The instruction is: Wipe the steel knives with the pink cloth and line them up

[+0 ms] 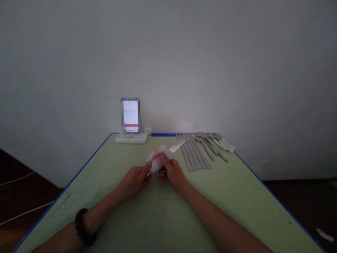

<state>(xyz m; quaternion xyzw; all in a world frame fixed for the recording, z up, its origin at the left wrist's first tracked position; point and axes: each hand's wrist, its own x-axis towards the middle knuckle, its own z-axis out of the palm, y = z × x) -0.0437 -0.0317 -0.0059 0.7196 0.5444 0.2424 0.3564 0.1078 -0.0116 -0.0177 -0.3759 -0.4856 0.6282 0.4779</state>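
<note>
A table knife [177, 145] is held over the table, its blade pointing up and to the right. A white and pink cloth [157, 160] is wrapped around its middle and hides most of the handle. My left hand [137, 177] is closed at the handle end, with the thumb against the cloth's left edge. My right hand [174, 175] pinches the cloth around the knife from the right side. Just beyond the blade, several table knives [196, 154] lie side by side.
Spoons [205, 146] and white-handled cutlery [223, 143] lie at the back right of the green table [147, 225]. A phone [131, 115] stands on a white base [131, 139] at the back left. The wall [168, 63] rises behind the table.
</note>
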